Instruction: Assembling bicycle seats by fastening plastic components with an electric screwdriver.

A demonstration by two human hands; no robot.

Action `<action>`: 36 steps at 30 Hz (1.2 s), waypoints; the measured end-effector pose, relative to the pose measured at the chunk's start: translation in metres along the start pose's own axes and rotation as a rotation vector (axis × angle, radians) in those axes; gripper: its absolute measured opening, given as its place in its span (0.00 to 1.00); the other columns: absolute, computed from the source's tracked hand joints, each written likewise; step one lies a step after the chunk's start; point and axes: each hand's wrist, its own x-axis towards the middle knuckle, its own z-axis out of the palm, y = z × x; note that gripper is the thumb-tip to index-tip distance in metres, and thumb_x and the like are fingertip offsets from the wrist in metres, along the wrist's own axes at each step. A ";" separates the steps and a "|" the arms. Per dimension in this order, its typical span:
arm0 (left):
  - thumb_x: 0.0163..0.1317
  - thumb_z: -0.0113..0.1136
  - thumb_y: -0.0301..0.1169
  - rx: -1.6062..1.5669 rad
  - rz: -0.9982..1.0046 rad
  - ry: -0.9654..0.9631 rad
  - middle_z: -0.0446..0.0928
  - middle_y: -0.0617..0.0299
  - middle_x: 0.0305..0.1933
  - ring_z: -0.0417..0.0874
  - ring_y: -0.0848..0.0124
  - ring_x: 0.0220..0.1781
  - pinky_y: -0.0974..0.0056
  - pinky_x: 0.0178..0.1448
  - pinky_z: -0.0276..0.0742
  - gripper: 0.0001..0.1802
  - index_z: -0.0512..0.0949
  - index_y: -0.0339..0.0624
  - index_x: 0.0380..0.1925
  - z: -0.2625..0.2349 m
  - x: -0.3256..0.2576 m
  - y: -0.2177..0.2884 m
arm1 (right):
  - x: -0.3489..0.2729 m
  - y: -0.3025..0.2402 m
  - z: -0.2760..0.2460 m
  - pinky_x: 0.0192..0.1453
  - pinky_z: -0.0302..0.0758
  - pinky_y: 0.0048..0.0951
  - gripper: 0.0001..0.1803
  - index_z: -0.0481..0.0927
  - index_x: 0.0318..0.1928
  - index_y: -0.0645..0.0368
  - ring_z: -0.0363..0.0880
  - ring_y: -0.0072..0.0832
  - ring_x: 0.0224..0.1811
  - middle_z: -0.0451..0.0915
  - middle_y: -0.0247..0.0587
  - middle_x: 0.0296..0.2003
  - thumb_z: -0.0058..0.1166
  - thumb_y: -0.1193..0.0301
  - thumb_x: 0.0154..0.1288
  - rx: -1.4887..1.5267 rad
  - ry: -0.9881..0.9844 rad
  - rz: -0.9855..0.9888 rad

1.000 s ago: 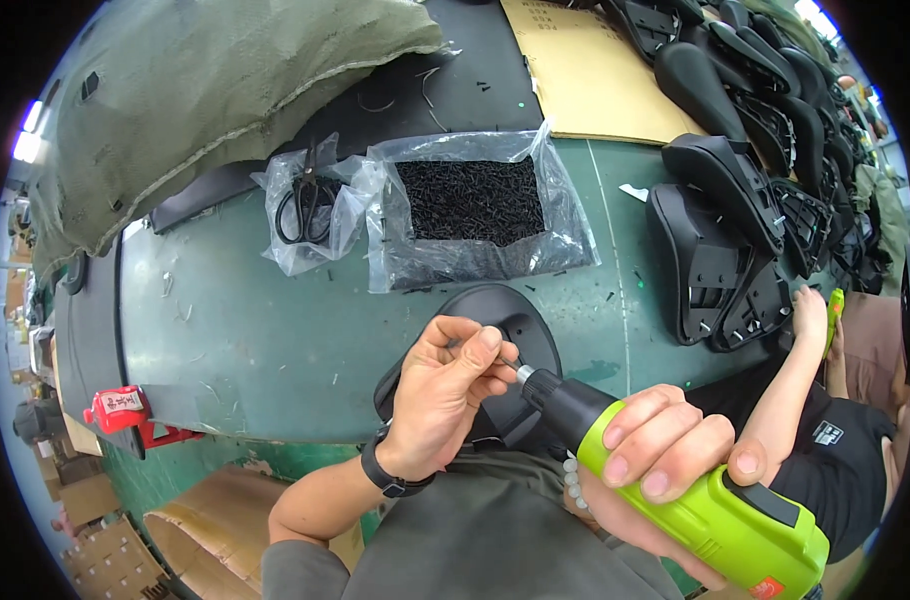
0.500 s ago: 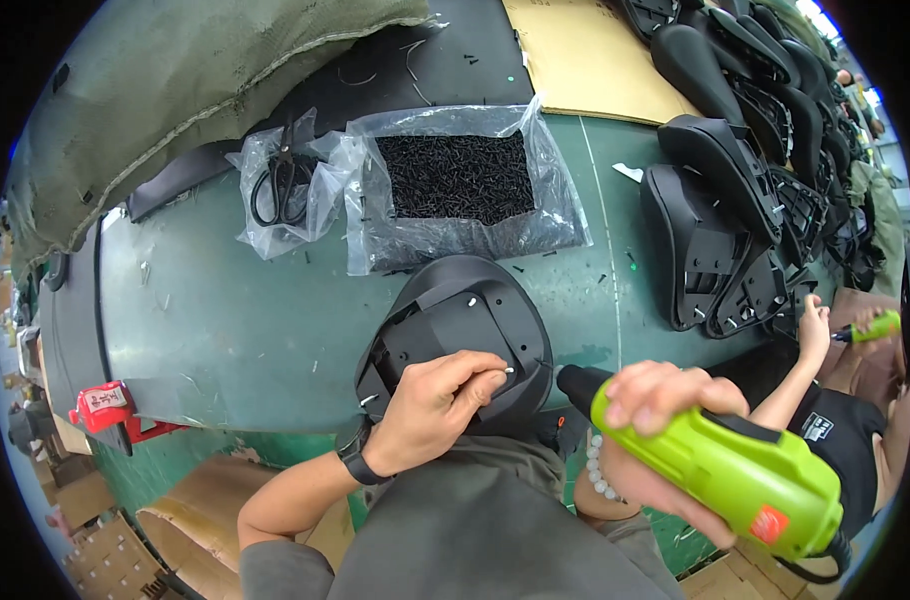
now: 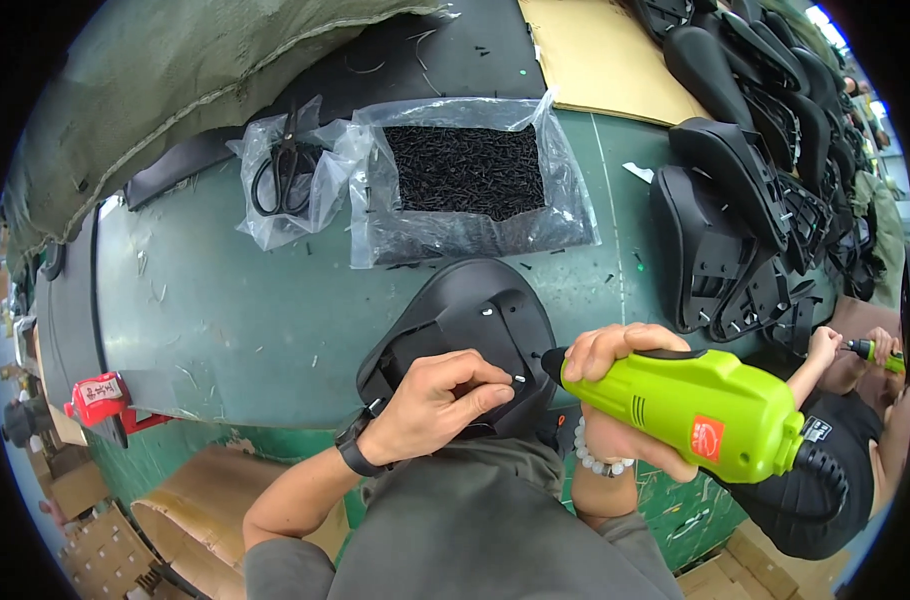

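Note:
Underside up, a black molded seat (image 3: 455, 310) lies at the table's front edge, against my body. My left hand (image 3: 435, 405) rests over it, thumb and forefinger pinched together beside a small white peg (image 3: 519, 380). Whatever lies between those fingertips is too small to make out. A second white peg (image 3: 487, 312) shows higher on the seat. My right hand (image 3: 615, 350) is wrapped round a lime-green electric screwdriver (image 3: 685, 405) with a black nose and a black cord. Its nose points left, at the seat's right edge; I cannot tell if it touches.
An open plastic bag of black screws (image 3: 465, 170) lies beyond the seat, with black scissors (image 3: 287, 175) on another bag to its left. More black seats (image 3: 715, 230) are piled at right. A red tape dispenser (image 3: 100, 400) stands at left. A co-worker (image 3: 825, 460) works at lower right.
The screwdriver has swung more level, its nose moving left and up toward the seat's edge. My left hand stays pinched by the peg. The co-worker's hands have come together round their green tool.

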 end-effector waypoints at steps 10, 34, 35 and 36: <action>0.71 0.51 0.29 -0.484 -0.129 0.258 0.79 0.60 0.33 0.77 0.78 0.31 0.72 0.34 0.76 0.11 0.75 0.33 0.47 0.006 -0.003 -0.004 | -0.007 0.005 0.010 0.38 0.76 0.36 0.22 0.69 0.53 0.64 0.76 0.38 0.31 0.76 0.48 0.30 0.58 0.71 0.60 -0.179 -0.004 -0.064; 0.69 0.54 0.41 -1.299 -0.326 0.402 0.78 0.65 0.33 0.72 0.82 0.27 0.77 0.30 0.66 0.13 0.75 0.42 0.35 0.008 -0.044 -0.001 | -0.009 -0.002 0.086 0.37 0.69 0.35 0.39 0.61 0.55 0.59 0.75 0.33 0.25 0.74 0.39 0.29 0.54 0.40 0.59 -0.076 -0.238 -0.328; 0.69 0.54 0.41 -1.341 -0.329 0.413 0.78 0.65 0.33 0.72 0.82 0.27 0.77 0.30 0.66 0.13 0.75 0.42 0.35 0.009 -0.047 -0.002 | -0.012 -0.002 0.091 0.37 0.70 0.36 0.38 0.61 0.54 0.59 0.75 0.34 0.25 0.74 0.40 0.29 0.56 0.42 0.58 -0.070 -0.207 -0.323; 0.70 0.53 0.41 -1.382 -0.331 0.423 0.78 0.65 0.33 0.72 0.82 0.27 0.77 0.30 0.66 0.13 0.75 0.42 0.35 0.010 -0.049 -0.003 | -0.013 -0.001 0.091 0.37 0.70 0.36 0.38 0.61 0.54 0.59 0.75 0.34 0.25 0.74 0.40 0.29 0.56 0.42 0.58 -0.069 -0.212 -0.319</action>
